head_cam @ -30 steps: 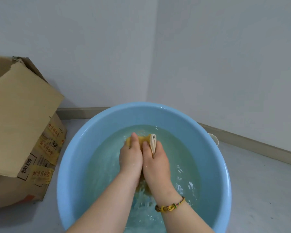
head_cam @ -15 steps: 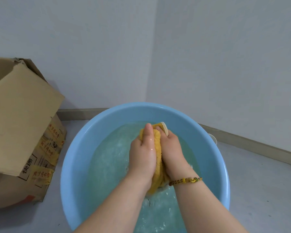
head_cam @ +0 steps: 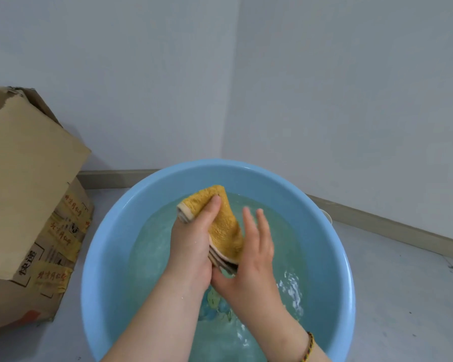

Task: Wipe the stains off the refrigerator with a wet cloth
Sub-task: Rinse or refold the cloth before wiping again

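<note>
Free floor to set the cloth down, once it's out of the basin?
Widest bare patch: grey floor right of the blue basin, out to the baseboard. The strip between cardboard box and basin is narrow. Basin centre is crowded: left hand grips the cloth, right hand open beside it.

Cloth between left hand and right hand over the basin, cardboard box left of it.

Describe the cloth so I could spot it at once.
Find the big blue basin of water in the room's corner. Above the water, the left hand grips a folded cloth, the right hand open beside it. It is the only mustard-yellow, fluffy thing, with pale trim.
</note>
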